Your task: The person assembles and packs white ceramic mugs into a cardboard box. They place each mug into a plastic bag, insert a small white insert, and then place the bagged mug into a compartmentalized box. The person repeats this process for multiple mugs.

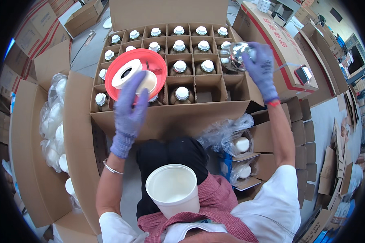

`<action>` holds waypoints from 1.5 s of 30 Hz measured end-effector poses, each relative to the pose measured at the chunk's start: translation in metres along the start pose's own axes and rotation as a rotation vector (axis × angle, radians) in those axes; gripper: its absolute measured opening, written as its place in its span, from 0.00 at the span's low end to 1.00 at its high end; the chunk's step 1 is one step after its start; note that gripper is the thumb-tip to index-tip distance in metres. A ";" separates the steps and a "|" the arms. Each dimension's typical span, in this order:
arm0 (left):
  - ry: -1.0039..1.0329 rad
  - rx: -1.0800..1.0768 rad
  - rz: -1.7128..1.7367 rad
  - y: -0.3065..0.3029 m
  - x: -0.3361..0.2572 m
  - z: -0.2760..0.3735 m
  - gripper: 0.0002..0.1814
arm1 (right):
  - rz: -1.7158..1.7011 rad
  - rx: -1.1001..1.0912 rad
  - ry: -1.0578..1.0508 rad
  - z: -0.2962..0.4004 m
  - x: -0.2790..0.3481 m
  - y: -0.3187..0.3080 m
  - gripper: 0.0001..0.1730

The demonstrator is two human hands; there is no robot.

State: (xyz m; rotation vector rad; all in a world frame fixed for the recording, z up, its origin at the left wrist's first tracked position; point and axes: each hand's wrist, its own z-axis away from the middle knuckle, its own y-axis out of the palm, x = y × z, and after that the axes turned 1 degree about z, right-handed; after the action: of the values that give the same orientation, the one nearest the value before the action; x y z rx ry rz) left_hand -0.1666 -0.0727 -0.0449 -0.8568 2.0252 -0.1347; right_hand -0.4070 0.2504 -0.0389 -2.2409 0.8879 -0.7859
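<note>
An open carton (170,121) with cardboard dividers holds several bottles with white caps and silvery collars. On its left part rests a red round lid (161,60), bearing a white ring-shaped roll (118,79), a cream-coloured round piece (150,82) and a small dark tool (154,69). My left hand (129,112), in a purple glove, is over the lid's near edge, fingers apart beside the cream piece; contact is unclear. My gloved right hand (260,68) grips a shiny, transparent bottle (238,57), tilted over the carton's right side. A white plastic tub (173,189) stands at my lap.
At left, a tall open carton (79,145) holds bagged white containers (55,118). Bagged white-topped containers (241,144) lie near my right knee, beside cardboard dividers (298,133). A phone (303,75) rests on a closed carton (269,39) at right.
</note>
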 end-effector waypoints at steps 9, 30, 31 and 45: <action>-0.168 0.100 0.664 0.014 -0.072 0.037 0.57 | -1.800 0.083 0.825 0.138 0.141 -0.011 0.20; -0.804 0.069 0.049 -0.121 -0.088 0.337 0.35 | -1.332 0.639 -0.366 0.284 0.258 -0.078 0.30; -0.740 0.192 -0.001 -0.127 -0.081 0.337 0.35 | -1.393 0.612 -0.304 0.260 0.269 -0.072 0.31; -0.636 0.040 0.473 -0.083 -0.040 0.316 0.42 | -1.291 0.424 -0.354 0.164 0.310 -0.091 0.46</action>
State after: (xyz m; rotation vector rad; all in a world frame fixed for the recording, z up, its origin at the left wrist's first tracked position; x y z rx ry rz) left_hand 0.1368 -0.0391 -0.1683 -0.3110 1.5543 0.3255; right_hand -0.0704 0.1256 0.0121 -2.2422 -0.9485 -0.8911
